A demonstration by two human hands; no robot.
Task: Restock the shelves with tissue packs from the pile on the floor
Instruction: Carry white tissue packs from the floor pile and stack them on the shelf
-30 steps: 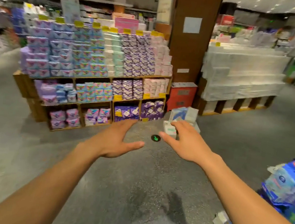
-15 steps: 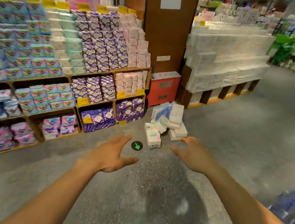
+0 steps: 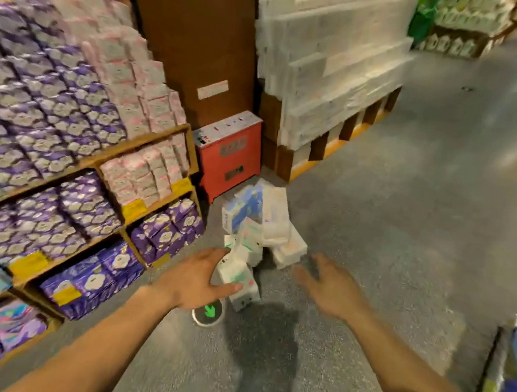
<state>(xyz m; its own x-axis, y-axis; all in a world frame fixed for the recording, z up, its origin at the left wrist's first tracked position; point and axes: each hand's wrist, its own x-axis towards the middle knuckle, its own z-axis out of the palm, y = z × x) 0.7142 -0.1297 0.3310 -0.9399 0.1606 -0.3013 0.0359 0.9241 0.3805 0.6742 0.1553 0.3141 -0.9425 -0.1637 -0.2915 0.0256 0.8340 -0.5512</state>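
Pile of tissue packs [image 3: 259, 228] lies on the floor [image 3: 411, 214] at the end of the wooden shelves [image 3: 146, 146], just in front of a red box [image 3: 229, 156]. The left hand [image 3: 198, 278], fingers spread, overlaps the nearest pack (contact unclear). The right hand [image 3: 334, 286], also spread, holds nothing, near the pile's right side.

One wide-angle camera rode on the person's head, facing forward and tilted steeply down toward the floor [image 3: 391, 244]. Both forearms ran up from the bottom edge, and the left hand [image 3: 194, 281] and right hand [image 3: 333, 289] sat near the centre, close to the lens. The pile of tissue packs [image 3: 275, 217] lay just above them, slightly farther off. The shelves [image 3: 146, 144] curved across the left of the frame, and the aisle [image 3: 507, 96] receded toward the upper right.
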